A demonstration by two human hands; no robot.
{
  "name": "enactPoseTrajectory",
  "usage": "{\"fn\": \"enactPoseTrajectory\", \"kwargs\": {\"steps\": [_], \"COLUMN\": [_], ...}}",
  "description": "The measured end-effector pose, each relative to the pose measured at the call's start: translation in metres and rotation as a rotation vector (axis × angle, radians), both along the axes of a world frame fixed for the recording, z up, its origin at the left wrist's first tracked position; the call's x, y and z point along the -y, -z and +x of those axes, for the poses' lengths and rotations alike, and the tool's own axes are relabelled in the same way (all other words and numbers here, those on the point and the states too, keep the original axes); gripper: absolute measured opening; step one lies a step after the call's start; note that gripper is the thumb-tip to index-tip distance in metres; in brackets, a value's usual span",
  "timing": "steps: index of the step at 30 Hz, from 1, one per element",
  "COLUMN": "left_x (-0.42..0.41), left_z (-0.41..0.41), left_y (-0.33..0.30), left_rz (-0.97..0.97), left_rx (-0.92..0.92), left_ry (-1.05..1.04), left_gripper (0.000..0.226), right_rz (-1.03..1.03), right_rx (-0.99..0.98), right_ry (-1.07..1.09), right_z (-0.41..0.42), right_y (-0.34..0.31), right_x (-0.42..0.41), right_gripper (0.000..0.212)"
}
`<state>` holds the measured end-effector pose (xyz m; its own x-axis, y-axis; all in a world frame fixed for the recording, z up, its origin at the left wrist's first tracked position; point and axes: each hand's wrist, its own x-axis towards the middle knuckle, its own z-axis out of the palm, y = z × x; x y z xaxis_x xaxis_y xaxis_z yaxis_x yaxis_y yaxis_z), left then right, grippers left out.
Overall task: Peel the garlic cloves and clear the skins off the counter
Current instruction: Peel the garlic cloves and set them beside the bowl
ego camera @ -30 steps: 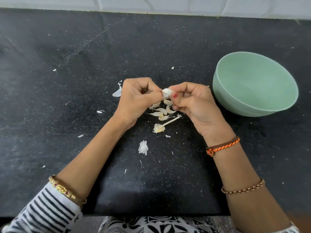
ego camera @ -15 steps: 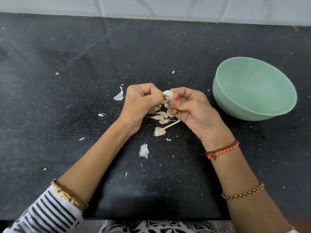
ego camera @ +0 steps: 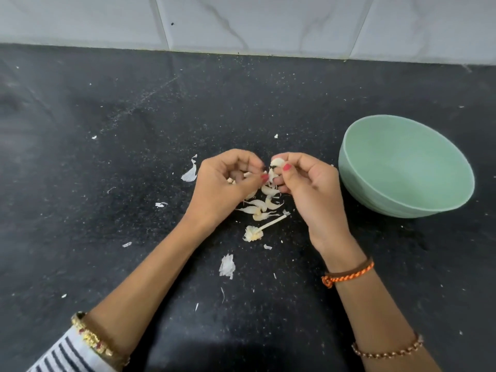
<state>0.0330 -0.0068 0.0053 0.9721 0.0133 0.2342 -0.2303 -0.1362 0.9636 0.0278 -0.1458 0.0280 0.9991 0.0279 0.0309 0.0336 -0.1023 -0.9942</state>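
My right hand (ego camera: 312, 189) pinches a white garlic clove (ego camera: 277, 164) between thumb and fingers, above the black counter (ego camera: 107, 157). My left hand (ego camera: 224, 183) is curled beside it, and its thumb and finger pinch a strip of skin (ego camera: 269, 173) that hangs from the clove. Several loose cloves (ego camera: 257, 205) lie on the counter under and between both hands. A garlic root with its stem (ego camera: 253, 233) lies just in front of them. Papery skins lie around: one left of my left hand (ego camera: 190, 174), one nearer me (ego camera: 227, 265).
A pale green bowl (ego camera: 349, 149) stands on the counter to the right of my right hand; nothing shows inside it. Small skin flakes (ego camera: 161, 204) are scattered over the counter. A white tiled wall (ego camera: 268, 20) runs along the back edge.
The camera has tilted up, so more of the wall shows. My hands stay together on the clove; my left thumb has drawn slightly away from it with a strip of skin.
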Motion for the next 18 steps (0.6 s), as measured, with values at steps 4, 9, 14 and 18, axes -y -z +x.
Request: {"fn": "enactPoseTrajectory", "kwargs": {"steps": [4, 9, 14, 18], "left_x": [0.0004, 0.0049, 0.0046, 0.0051], "left_z": [-0.0012, -0.0043, -0.0037, -0.0056], "left_y": [0.0017, -0.0041, -0.0038, -0.0073], "left_rz": [0.032, -0.113, -0.151, -0.152], "left_rx": [0.018, -0.054, -0.063, -0.055], "left_ry": [-0.032, -0.007, -0.003, 0.01], "left_gripper": [0.03, 0.007, 0.008, 0.008], "right_rz": [-0.001, 0.061, 0.101, 0.068], "right_rx": [0.045, 0.046, 0.063, 0.083], "right_ry": [0.017, 0.008, 0.003, -0.01], "right_z": [0.0004, 0.0002, -0.0006, 0.0001], "right_y": [0.0025, 0.0044, 0.0047, 0.0051], "right_x": [-0.0007, -0.0005, -0.0024, -0.0024], "right_gripper": [0.018, 0.012, 0.011, 0.015]}}
